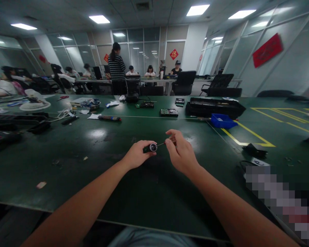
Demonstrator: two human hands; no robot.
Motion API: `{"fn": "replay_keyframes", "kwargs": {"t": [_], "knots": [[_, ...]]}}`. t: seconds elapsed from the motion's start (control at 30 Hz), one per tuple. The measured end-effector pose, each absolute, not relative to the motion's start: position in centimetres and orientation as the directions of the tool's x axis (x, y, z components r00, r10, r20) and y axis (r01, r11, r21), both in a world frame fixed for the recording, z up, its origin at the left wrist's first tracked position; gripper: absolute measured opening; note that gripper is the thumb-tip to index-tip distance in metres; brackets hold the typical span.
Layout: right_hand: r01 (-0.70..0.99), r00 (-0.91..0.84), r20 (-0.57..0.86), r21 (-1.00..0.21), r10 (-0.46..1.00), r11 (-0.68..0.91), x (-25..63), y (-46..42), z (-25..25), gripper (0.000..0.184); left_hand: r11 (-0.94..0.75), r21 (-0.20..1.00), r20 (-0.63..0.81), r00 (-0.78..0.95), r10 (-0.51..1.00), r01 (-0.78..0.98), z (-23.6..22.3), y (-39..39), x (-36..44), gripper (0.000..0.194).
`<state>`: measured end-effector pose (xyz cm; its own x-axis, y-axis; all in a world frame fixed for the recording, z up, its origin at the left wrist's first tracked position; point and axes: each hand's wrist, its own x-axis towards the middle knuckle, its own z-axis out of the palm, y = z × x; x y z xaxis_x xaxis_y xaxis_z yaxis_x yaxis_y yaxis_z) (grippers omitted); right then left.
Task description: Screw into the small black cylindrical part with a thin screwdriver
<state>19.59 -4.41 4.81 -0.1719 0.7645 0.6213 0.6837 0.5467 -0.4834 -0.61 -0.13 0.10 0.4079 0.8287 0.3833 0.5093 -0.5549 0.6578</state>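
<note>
Above the middle of the green table, my left hand (139,153) is closed around a small dark cylindrical part (153,147) with a silvery ring at its round end. That end faces toward me and slightly right. From the right, my right hand (179,151) pinches a thin screwdriver (161,144); its reddish handle is mostly covered by the fingers. The metal shaft points left, and its tip is at the rim of the ring. Whether the tip sits in a screw is too small to tell.
On the green table (113,192) lie opened hard drives (169,112), a blue bin (223,121), a long black casing (216,108) and a dark stick-like tool (109,118). A white fan-like part (34,101) is at left. Several people sit or stand beyond.
</note>
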Motion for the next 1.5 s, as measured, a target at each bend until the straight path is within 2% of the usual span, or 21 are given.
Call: {"fn": "replay_keyframes", "kwargs": {"t": [0.1,0.3,0.57,0.7,0.8,0.93,1.13,1.33,1.5], "knots": [[0.714,-0.155,0.58,-0.493,0.8,0.496,19.6,-4.4,5.0,0.026,-0.565,0.645,0.38,0.426,0.821,0.514,0.1,-0.1,-0.6,0.036],[0.698,-0.146,0.612,-0.493,0.778,0.519,19.7,-4.5,5.1,0.032,-0.56,0.647,0.394,0.402,0.827,0.517,-0.1,0.0,-0.6,0.039],[0.665,-0.117,0.629,-0.525,0.768,0.531,19.6,-4.3,4.8,0.031,-0.565,0.656,0.403,0.401,0.823,0.501,-0.1,0.0,-0.6,0.038],[0.646,-0.133,0.595,-0.554,0.792,0.525,19.7,-4.3,4.9,0.023,-0.571,0.648,0.408,0.404,0.819,0.503,0.0,0.0,-0.6,0.037],[0.674,-0.111,0.581,-0.553,0.806,0.491,19.7,-4.4,5.0,0.025,-0.577,0.653,0.404,0.418,0.813,0.491,0.0,-0.1,-0.6,0.035],[0.648,-0.117,0.629,-0.539,0.769,0.539,19.7,-4.5,4.9,0.024,-0.564,0.672,0.411,0.391,0.823,0.481,0.0,-0.1,-0.5,0.037],[0.633,-0.142,0.588,-0.565,0.796,0.53,19.7,-4.6,5.0,0.025,-0.564,0.665,0.395,0.41,0.822,0.49,0.0,-0.1,-0.6,0.036],[0.451,-0.021,0.571,-0.727,0.821,0.518,19.4,-4.2,4.4,0.021,-0.558,0.664,0.398,0.396,0.827,0.498,0.1,-0.1,-0.5,0.036],[0.297,0.075,0.48,-0.847,0.874,0.44,19.4,-3.0,3.7,0.029,-0.588,0.638,0.419,0.416,0.807,0.498,-0.1,0.1,-0.7,0.037]]}}
